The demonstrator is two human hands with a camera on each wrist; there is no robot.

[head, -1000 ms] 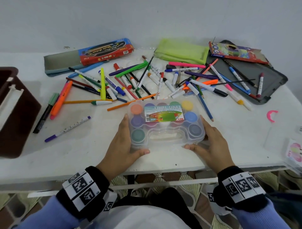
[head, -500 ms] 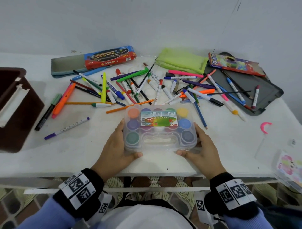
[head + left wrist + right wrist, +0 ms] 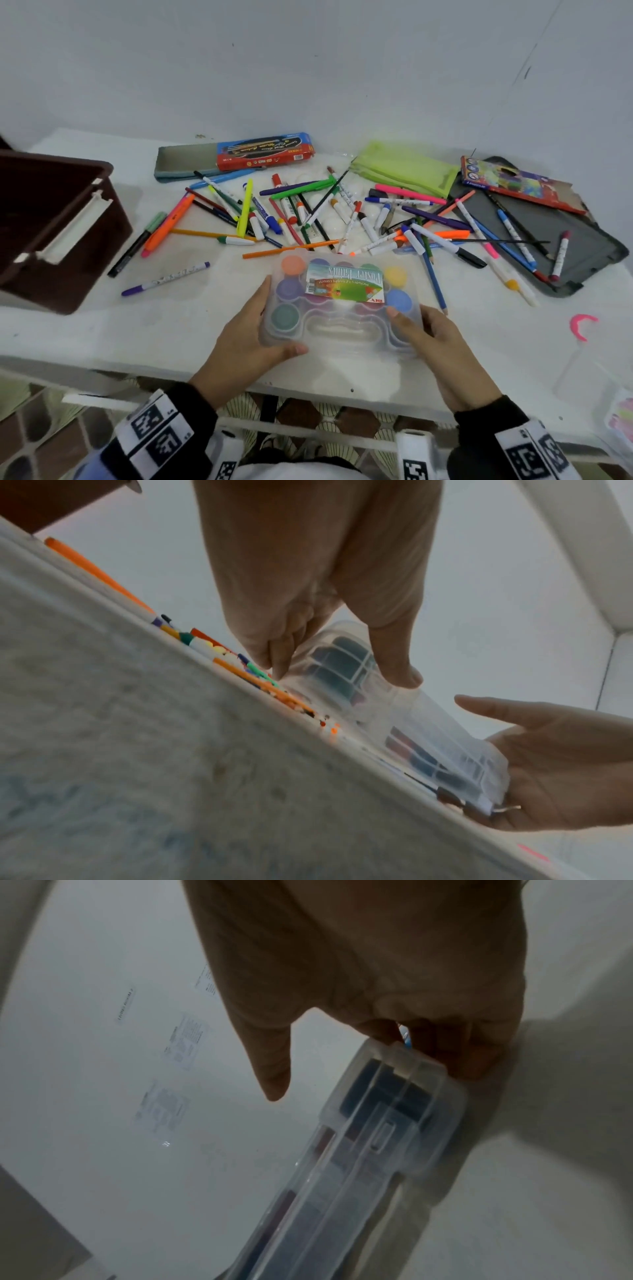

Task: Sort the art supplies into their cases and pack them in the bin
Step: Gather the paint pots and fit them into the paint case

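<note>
Paint case (image 3: 342, 301), label apparently "Poster Paints", both hands gripping

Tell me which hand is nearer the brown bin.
Left. The left hand grips the paint case's left end, on the side where the brown bin stands. The right hand holds the case's right end, farther from the bin.

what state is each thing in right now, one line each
clear plastic poster paint case: lid shut, lying flat on the table
brown plastic bin: open-topped
lime green mesh pouch: lying flat
left hand: grips the case
right hand: grips the case
</note>
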